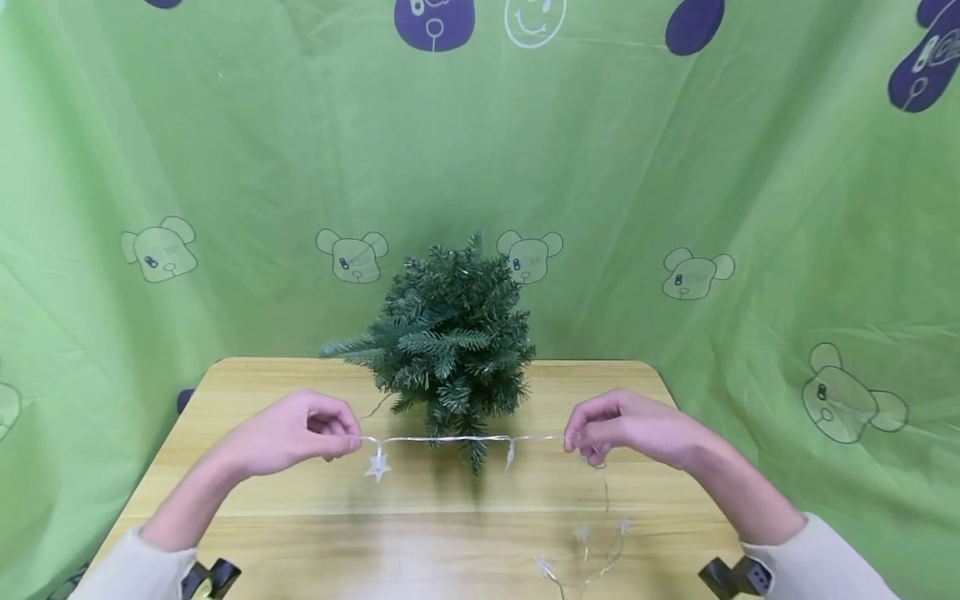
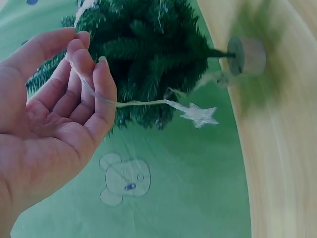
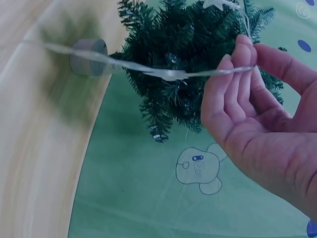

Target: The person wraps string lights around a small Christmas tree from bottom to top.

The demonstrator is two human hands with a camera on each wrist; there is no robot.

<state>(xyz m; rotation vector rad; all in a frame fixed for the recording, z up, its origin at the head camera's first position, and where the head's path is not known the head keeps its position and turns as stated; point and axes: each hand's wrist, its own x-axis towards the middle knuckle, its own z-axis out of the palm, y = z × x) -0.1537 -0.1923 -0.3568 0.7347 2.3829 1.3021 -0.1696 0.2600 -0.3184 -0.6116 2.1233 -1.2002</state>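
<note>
A clear string of star lights (image 1: 450,438) is stretched level between both hands, in front of a small artificial Christmas tree (image 1: 457,333). My left hand (image 1: 307,433) pinches the string between thumb and fingertips; a star (image 1: 377,463) dangles just right of it. On the other side my right hand (image 1: 626,429) pinches the string's other end of the taut stretch. From there the rest of the string hangs down to the table, with several stars (image 1: 624,527) along it. In the left wrist view, a star (image 2: 199,115) hangs past the left fingers.
The tree stands on a round base (image 2: 250,55) on the wooden table (image 1: 262,500). Behind the table hangs a green curtain (image 1: 247,167) printed with bear heads. Dark wrist mounts (image 1: 213,577) show at both sleeves.
</note>
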